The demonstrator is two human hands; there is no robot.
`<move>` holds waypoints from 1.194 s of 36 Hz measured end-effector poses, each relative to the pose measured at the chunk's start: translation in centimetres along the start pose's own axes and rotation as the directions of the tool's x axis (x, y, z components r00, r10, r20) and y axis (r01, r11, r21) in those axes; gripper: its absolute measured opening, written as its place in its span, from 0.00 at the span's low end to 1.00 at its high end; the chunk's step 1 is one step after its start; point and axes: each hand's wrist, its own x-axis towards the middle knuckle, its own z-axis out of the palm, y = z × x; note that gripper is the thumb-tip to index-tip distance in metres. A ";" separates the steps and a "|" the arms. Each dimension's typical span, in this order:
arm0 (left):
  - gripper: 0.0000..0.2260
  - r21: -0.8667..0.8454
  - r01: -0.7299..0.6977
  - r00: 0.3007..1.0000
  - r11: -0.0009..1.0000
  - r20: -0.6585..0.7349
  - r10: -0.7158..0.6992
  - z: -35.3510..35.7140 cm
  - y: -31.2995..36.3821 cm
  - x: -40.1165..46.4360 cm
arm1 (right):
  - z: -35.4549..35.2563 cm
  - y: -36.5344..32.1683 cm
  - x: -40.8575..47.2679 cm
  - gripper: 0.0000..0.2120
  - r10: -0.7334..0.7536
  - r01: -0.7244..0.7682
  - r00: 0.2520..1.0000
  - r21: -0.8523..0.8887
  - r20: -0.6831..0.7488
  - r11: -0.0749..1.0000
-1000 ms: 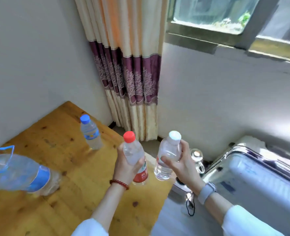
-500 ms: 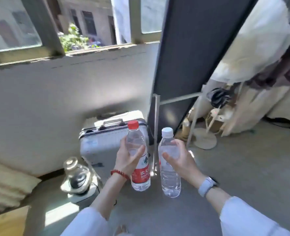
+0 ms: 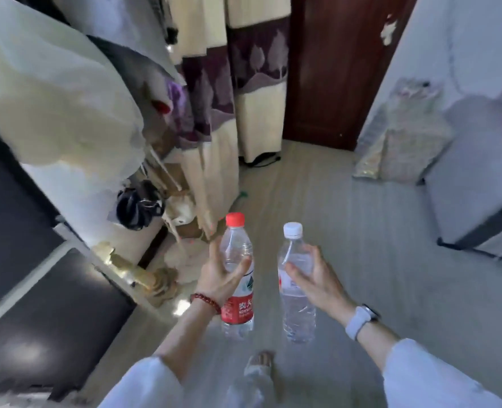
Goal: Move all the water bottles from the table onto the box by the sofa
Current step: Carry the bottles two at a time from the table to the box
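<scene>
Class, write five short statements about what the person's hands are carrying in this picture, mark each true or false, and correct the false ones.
1. The left hand holds a red-capped bottle. True.
2. The right hand is empty. False: it holds a white-capped bottle.
3. Both bottles are upright. True.
4. The red-capped bottle has a blue label. False: its label is red.
5. A watch is on the left wrist. False: it is on the right wrist; the left wears a red bead bracelet.
</scene>
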 end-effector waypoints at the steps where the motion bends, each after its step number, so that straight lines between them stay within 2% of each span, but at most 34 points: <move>1: 0.19 -0.002 -0.029 0.999 1.000 0.028 0.029 1.5 0.8 2.7 | -1.5 0.5 2.1 0.37 0.034 -0.034 0.999 -0.004 -0.019 0.999; 5: 0.19 -0.003 -0.089 0.986 0.996 0.141 0.088 7.4 5.1 12.9 | -7.7 2.8 9.6 0.28 0.158 -0.157 0.981 0.016 -0.114 0.987; 9: 0.23 -0.002 -0.154 0.955 0.988 0.257 0.149 14.0 9.5 21.2 | -14.0 5.2 15.1 0.33 0.269 -0.248 0.938 0.119 -0.219 0.961; 13: 0.21 -0.003 -0.187 0.910 0.982 0.376 0.174 21.2 13.3 28.3 | -19.9 8.9 20.1 0.27 0.328 -0.291 0.883 0.159 -0.335 0.944; 18: 0.26 -0.017 -0.252 0.860 0.967 0.455 0.232 30.9 17.5 36.7 | -27.2 14.6 27.8 0.33 0.356 -0.300 0.853 0.199 -0.383 0.933; 21: 0.26 -0.025 -0.284 0.845 0.959 0.467 0.262 37.1 20.0 42.0 | -32.2 18.2 33.4 0.34 0.365 -0.298 0.829 0.218 -0.423 0.929; 27: 0.21 -0.011 -0.274 0.849 0.962 0.466 0.248 47.7 26.3 52.4 | -42.9 23.3 44.4 0.31 0.357 -0.296 0.819 0.202 -0.449 0.933; 31: 0.23 -0.001 -0.256 0.851 0.967 0.474 0.226 53.1 29.8 58.7 | -48.6 25.8 50.9 0.29 0.352 -0.290 0.819 0.203 -0.453 0.935; 38: 0.19 -0.003 -0.253 0.858 0.967 0.461 0.226 62.7 32.8 70.4 | -56.5 32.4 63.1 0.24 0.338 -0.291 0.851 0.173 -0.403 0.941; 43: 0.24 -0.013 -0.246 0.860 0.969 0.457 0.225 70.5 33.9 80.4 | -62.1 37.4 74.1 0.24 0.327 -0.266 0.853 0.200 -0.408 0.943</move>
